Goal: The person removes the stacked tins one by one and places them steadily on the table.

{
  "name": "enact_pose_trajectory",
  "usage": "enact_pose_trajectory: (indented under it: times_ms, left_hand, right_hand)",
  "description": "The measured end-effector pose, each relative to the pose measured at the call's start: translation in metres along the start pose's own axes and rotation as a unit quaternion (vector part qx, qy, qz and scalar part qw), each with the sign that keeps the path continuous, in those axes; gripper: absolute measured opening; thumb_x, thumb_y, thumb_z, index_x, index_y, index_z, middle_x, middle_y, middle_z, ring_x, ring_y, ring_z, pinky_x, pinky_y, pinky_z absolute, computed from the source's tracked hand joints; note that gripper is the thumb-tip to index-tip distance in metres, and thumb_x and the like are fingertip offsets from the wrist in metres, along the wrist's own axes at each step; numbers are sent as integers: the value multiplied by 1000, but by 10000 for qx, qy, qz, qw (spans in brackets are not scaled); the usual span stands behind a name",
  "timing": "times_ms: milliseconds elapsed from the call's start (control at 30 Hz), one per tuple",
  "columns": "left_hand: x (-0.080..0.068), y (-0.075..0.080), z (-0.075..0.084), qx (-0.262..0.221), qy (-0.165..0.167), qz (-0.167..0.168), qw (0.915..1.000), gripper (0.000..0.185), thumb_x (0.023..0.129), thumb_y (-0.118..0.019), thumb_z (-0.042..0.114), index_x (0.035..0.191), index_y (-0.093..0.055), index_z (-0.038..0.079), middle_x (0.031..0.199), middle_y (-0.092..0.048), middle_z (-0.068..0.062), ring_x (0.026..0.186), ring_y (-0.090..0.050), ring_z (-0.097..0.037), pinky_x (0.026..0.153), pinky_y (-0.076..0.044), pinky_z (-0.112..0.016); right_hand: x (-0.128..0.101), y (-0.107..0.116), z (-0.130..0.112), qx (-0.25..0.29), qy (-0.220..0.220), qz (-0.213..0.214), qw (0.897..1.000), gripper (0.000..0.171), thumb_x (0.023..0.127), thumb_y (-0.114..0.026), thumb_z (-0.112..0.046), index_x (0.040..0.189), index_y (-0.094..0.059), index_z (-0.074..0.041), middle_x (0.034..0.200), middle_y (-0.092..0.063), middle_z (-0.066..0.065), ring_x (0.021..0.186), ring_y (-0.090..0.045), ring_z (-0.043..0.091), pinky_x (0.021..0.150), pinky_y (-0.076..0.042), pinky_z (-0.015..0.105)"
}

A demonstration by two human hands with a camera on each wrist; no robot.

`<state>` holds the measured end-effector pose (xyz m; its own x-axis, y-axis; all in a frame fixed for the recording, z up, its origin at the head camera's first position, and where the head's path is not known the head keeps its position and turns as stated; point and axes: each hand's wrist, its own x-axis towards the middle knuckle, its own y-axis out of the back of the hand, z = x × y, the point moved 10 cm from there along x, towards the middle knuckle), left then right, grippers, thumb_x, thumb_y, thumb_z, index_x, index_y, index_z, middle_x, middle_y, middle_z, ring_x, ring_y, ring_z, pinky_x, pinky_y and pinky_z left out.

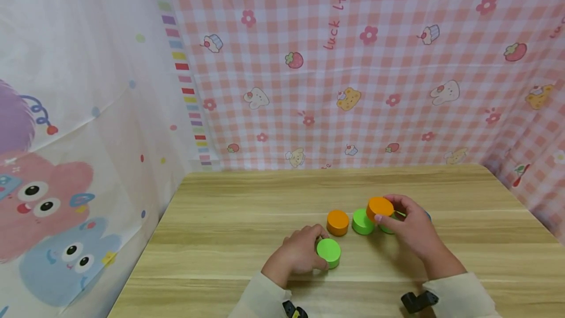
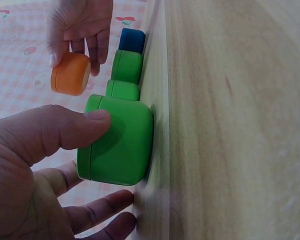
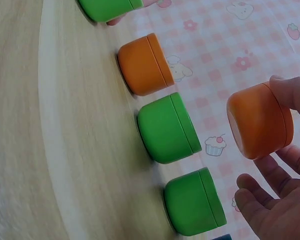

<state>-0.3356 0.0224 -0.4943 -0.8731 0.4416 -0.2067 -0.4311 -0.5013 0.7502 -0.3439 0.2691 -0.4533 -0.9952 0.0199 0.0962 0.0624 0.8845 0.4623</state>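
Observation:
My left hand (image 1: 301, 249) grips a small round green lidded jar (image 1: 328, 252) at the front of the group, thumb on one side and a finger on the other. In the left wrist view this jar (image 2: 121, 142) appears to stand on the table. Higher up, my right hand (image 1: 414, 225) pinches an orange lidded jar (image 1: 380, 208) between thumb and fingers. The right wrist view shows that orange jar (image 3: 257, 122) raised off the tabletop, apart from the row below it.
A row on the wooden table (image 1: 212, 239) holds another orange jar (image 3: 145, 65), two green jars (image 3: 168, 128) and a dark blue jar (image 2: 132, 41). In the head view, my right hand partly hides the row's right end. A checked pink cloth (image 1: 273, 77) hangs behind the table.

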Motion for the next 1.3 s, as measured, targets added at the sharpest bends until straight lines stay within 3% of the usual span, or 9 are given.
enact_pose_trajectory:
  times_ms: [167,367,600,700,800,933,1100,1200,1300]
  left_hand:
    - [0,-1,0,0,-4,1,10000,49,75,-94,22,112,-62,26,113,-63,3,102,-53,-21,96,-40,-49]
    - [1,-1,0,-5,-9,10,10000,49,75,-94,22,112,-62,26,113,-63,2,102,-53,-21,96,-40,-50]
    - [1,-1,-1,2,0,12,10000,50,75,-94,22,112,-62,26,113,-63,3,102,-53,-22,96,-40,-50]
    - [1,-1,-1,14,-2,17,10000,49,75,-94,23,112,-62,26,113,-63,3,102,-53,-21,96,-40,-49]
    - [0,0,0,16,-5,27,10000,48,75,-94,23,111,-62,26,113,-63,3,102,-53,-22,95,-41,-49]
    - [0,0,0,13,-2,32,10000,48,75,-94,23,110,-62,26,113,-63,3,102,-53,-22,95,-41,-49]
    - [0,0,0,19,1,31,10000,48,76,-94,23,111,-62,26,112,-62,3,102,-53,-22,95,-41,-49]
    - [0,0,0,12,-1,17,10000,48,76,-94,23,111,-62,26,112,-63,3,102,-53,-22,95,-41,-49]
    - [0,0,0,8,3,-2,10000,48,76,-94,23,111,-62,26,113,-63,3,102,-53,-22,95,-41,-49]
  right_hand:
    - [1,6,4,-45,-41,80,9999,64,98,-77,-31,146,-50,2,144,-56,21,131,-52,31,110,-48,31]
    - [3,14,12,-70,-127,213,9997,66,98,-77,-33,146,-49,4,144,-55,24,131,-51,34,116,-39,56]
    - [4,22,22,-137,-274,333,9990,72,99,-75,-38,148,-46,5,147,-52,26,133,-49,38,116,-39,56]
    - [3,27,27,-152,-408,380,9983,75,99,-74,-42,150,-44,4,149,-51,26,134,-49,38,110,-46,34]
    - [3,32,31,-111,-488,446,9978,76,99,-74,-43,150,-43,4,150,-49,27,134,-49,39,93,-42,10]
    - [3,40,35,-66,-556,622,9965,77,99,-74,-43,150,-43,4,150,-49,26,135,-48,38,84,-37,2]
    - [2,48,41,-161,-661,817,9943,76,99,-74,-45,150,-43,3,151,-49,24,136,-48,36,94,-43,13]
    - [2,50,44,-138,-684,849,9939,75,99,-73,-43,150,-42,4,152,-47,26,137,-46,39,112,-46,37]
    - [2,53,47,-119,-710,864,9937,75,100,-72,-42,150,-41,5,152,-45,27,138,-44,42,118,-38,59]
